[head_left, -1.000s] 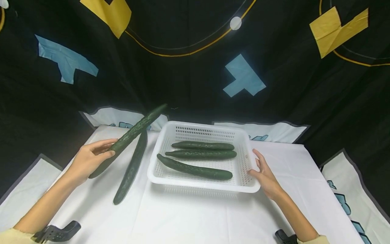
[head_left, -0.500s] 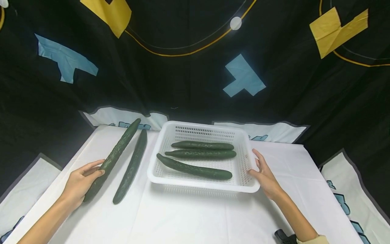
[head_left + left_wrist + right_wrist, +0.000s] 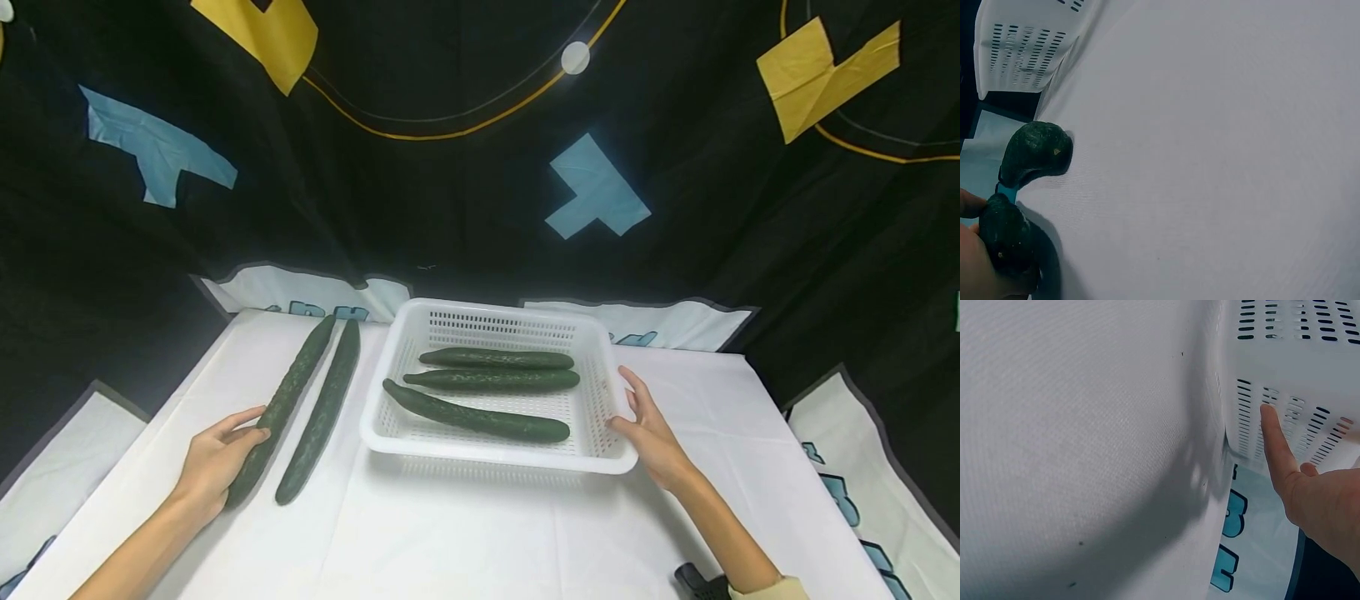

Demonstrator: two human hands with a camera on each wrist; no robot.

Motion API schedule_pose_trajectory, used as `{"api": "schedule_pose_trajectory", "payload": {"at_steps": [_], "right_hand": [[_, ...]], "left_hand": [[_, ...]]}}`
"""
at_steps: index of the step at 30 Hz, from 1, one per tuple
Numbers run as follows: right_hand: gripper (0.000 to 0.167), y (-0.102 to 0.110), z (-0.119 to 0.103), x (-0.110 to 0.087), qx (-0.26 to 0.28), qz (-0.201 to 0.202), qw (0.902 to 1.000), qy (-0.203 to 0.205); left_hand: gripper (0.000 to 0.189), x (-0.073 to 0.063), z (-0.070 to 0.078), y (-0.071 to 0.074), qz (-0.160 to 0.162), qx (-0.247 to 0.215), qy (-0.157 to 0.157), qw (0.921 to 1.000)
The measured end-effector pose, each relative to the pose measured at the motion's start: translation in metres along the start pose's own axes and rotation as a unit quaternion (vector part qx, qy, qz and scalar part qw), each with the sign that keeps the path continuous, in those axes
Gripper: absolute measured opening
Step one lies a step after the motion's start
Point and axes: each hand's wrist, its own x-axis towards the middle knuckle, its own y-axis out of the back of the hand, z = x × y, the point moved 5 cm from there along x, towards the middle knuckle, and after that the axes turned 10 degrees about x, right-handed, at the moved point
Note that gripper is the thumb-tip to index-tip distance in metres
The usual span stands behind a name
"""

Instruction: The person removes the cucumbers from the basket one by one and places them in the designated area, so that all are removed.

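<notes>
Holding a cucumber (image 3: 288, 397) in the left hand (image 3: 213, 465), on or just above the counter (image 3: 450, 533), close beside the second cucumber (image 3: 318, 412). Resting the right hand (image 3: 654, 439), with fingers spread, against the basket (image 3: 480, 454). Could roll into the second cucumber if released unevenly; could shove the basket by pressing hard.

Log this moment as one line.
left hand: holds long dark-green cucumber | right hand: grips white perforated plastic basket at right end | basket: three similar cucumbers | white tablecloth: another cucumber beside held one
</notes>
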Motion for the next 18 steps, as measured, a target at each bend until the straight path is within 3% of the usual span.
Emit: {"api": "schedule_pose_trajectory", "payload": {"at_steps": [10,18], "right_hand": [[0.093,-0.001,0.001,-0.001,-0.001,-0.005,1.0000,-0.005],[0.093,0.001,0.002,0.001,-0.002,-0.007,1.0000,-0.001]], "left_hand": [[0.058,0.001,0.008,-0.009,0.018,0.062,-0.021,0.9977],[0.062,0.005,0.014,-0.008,-0.011,0.093,0.007,0.9955]]}}
